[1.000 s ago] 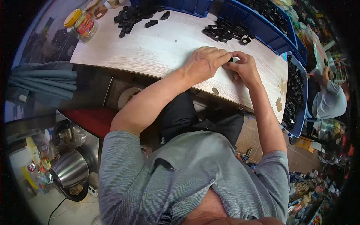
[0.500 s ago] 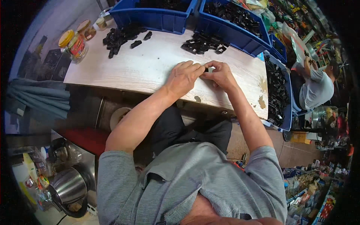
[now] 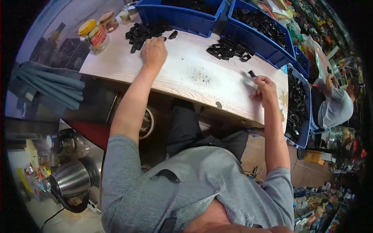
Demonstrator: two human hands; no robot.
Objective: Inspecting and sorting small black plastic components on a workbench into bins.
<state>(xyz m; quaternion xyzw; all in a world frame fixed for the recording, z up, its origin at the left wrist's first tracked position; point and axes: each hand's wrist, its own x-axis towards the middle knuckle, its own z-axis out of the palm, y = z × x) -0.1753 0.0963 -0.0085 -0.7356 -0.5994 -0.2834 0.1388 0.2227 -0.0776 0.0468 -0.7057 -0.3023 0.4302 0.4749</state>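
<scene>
Nearest me, my right hand pinches a small black plastic part over the wooden table. Farther off, my left hand curls at the black parts pile; its fingertips are hidden.

Three blue plastic bins show: two along the top edge and one at the right edge of the frame. Two loose heaps of small black plastic parts lie on the pale wooden table, upper left and upper centre. Three lidded glass jars stand at the upper left. One steel kettle sits lower left.
</scene>
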